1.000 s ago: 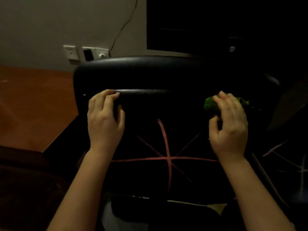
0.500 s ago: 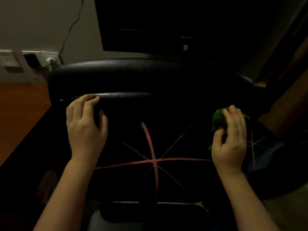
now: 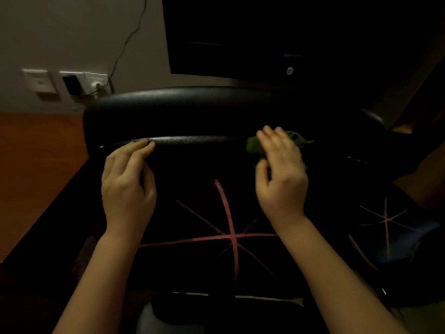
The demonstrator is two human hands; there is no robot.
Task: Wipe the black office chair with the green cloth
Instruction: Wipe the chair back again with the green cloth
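Note:
The black office chair (image 3: pixel 204 102) fills the middle of the view, its padded back towards me with a shiny ridge running across it. My left hand (image 3: pixel 127 186) rests on the left part of that ridge, fingers fairly straight and fingertips touching it. My right hand (image 3: pixel 281 174) grips the bunched green cloth (image 3: pixel 252 145) and presses it against the right part of the ridge. Most of the cloth is hidden under my fingers; a frayed bit sticks out to the right.
Pink star-shaped lines (image 3: pixel 231 235) show below the chair back, with a similar star (image 3: pixel 386 220) at the right. Wall sockets with a plug and cable (image 3: pixel 72 83) sit at the left, above an orange-brown floor (image 3: pixel 36 165). A dark cabinet (image 3: pixel 265 32) stands behind the chair.
My right hand has carried the cloth up and left, from the chair's right side onto the ridge. My left hand's fingers have straightened on the ridge.

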